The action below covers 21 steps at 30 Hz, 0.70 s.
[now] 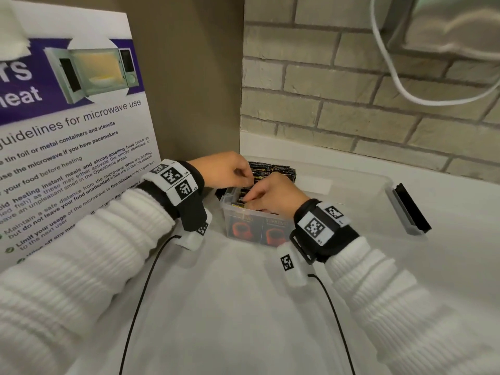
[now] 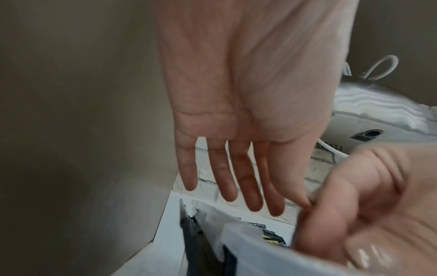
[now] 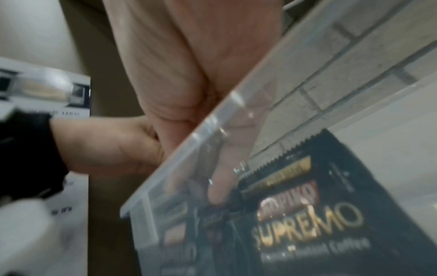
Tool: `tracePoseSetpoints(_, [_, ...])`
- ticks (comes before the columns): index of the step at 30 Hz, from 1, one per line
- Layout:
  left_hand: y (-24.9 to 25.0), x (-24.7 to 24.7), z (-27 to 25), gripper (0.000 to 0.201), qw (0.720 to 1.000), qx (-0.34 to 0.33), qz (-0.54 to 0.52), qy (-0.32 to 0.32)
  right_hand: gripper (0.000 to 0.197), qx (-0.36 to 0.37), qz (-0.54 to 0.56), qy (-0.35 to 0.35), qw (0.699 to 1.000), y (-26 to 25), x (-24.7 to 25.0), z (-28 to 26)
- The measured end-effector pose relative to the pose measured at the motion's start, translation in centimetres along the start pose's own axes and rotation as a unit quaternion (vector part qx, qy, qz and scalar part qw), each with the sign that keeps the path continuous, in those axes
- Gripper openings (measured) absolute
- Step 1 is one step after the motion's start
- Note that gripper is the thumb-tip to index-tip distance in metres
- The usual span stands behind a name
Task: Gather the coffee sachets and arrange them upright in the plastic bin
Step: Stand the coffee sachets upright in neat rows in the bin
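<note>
The right hand (image 1: 273,194) reaches down into the small plastic bin (image 1: 238,212), fingers curled among the tops of the coffee sachets (image 1: 244,197) packed upright inside it; whether it pinches one sachet cannot be told from the head view, and the right wrist view shows its fingers (image 3: 220,188) only dimly through the clear bin wall, pressed against the serrated top edge of a black sachet. The left hand (image 1: 224,169) sits just beside the right hand, above the far left part of the bin, with its fingertips bent down onto the sachet tops; the left wrist view shows its fingers (image 2: 253,186) fairly straight and slightly spread, thumb touching the right hand, so it grips nothing that can be seen. The bin stands on the white desk (image 1: 230,307) near the far left corner, close to the wall, and two sachet faces with a red cup print show through its near wall. A second row of dark sachets (image 1: 273,169) shows just behind the hands. A clear lid (image 1: 359,201) with a dark clip (image 1: 410,209) lies flat on the desk just right of the bin. A microwave poster (image 1: 73,125) leans along the left edge. A brick wall (image 1: 351,104) runs behind the desk, with a white cable (image 1: 392,74) hanging across it.
</note>
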<state>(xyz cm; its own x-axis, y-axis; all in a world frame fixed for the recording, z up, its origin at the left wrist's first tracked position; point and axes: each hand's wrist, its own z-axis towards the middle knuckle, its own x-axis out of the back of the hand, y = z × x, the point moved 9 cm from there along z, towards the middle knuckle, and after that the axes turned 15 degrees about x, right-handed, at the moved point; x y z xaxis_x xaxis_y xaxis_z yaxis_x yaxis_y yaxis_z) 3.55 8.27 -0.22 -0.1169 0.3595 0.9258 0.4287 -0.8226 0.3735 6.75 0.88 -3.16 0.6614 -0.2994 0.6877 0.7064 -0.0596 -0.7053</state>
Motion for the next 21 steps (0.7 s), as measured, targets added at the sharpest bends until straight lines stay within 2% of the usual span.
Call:
tracePoseSetpoints(2, [0.1,-0.5,-0.5,0.016,1.000,-0.014,0.008,-0.025,0.015,-0.015,0.045,0.048,0.998,0.2,1.5,-0.4])
tracePoseSetpoints(4, [-0.1,-1.2,-0.5,0.012,0.998,-0.017,0.020,-0.048,0.007,-0.043,0.081,0.132,0.987,0.8,4.1,-1.2])
tracePoseSetpoints(6, [-0.2,-2.2,-0.3,0.003,0.997,-0.014,0.041,-0.069,0.010,-0.114,0.083,0.196,0.970,2.3,6.2,-2.4])
tracePoseSetpoints(7, [-0.2,-2.7,-0.2,0.006,0.995,-0.013,0.058,-0.074,0.019,-0.167,0.064,0.192,0.965,3.4,6.6,-3.1])
tracePoseSetpoints(9, [-0.2,-3.4,0.1,0.005,0.994,-0.007,0.087,-0.072,0.047,-0.261,0.006,0.090,0.961,4.8,5.5,-4.5])
tracePoseSetpoints(10, [0.0,-3.4,0.3,0.002,0.994,-0.009,0.088,-0.060,0.054,-0.278,0.023,0.037,0.960,5.1,4.4,-4.9])
tracePoseSetpoints(12, [0.1,-2.9,0.7,0.008,0.998,0.003,0.050,-0.029,0.058,-0.283,0.165,-0.019,0.945,4.7,1.7,-5.5])
tracePoseSetpoints(13, [0.0,-2.6,0.9,0.013,0.999,0.018,0.028,-0.014,0.057,-0.290,0.238,-0.023,0.927,4.5,0.9,-5.7])
tracePoseSetpoints(15, [-0.3,-2.5,1.0,0.023,0.999,0.052,0.006,0.008,0.053,-0.307,0.309,0.000,0.900,4.5,0.9,-5.9])
tracePoseSetpoints(17, [-0.7,-3.0,0.9,0.029,0.996,0.086,0.003,0.016,0.052,-0.303,0.334,0.025,0.892,5.3,1.7,-5.5])
tracePoseSetpoints(19, [-1.0,-3.6,0.7,0.034,0.993,0.107,0.017,0.039,0.059,-0.298,0.353,0.021,0.887,4.9,1.5,-5.2])
tracePoseSetpoints(21, [-1.5,-3.6,0.8,0.041,0.990,0.125,0.015,0.067,0.066,-0.312,0.389,0.023,0.867,5.2,0.9,-5.1])
